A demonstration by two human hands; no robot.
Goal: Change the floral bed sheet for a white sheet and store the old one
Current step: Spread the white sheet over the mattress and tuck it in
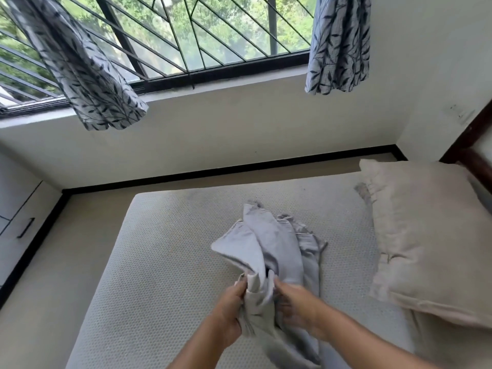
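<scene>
Over the middle of a bare, dotted mattress (173,262), a person is holding a bunched white sheet (277,241) with both hands. The left hand (231,307) is gripping a gathered fold at the near end of the bundle, with its fingers curled round the cloth. The right hand (295,307) is pinching another fold just beside it. The sheet is fanning away from the hands in loose, crumpled folds above the mattress, and whether its far folds are touching the surface cannot be told. Its near end is hanging down between the forearms. A beige pillow (431,235) is lying on the right side of the mattress, apart from the sheet, near a dark wooden bed frame (468,145). Beyond the mattress, a tan floor (93,235) is meeting a white wall with black skirting. Higher up, a window (186,35) with a black diagonal grille is showing green trees. A leaf-print left curtain (80,70) and right curtain (339,43) are hanging beside it. A white cabinet (16,209) is standing at the far left.
</scene>
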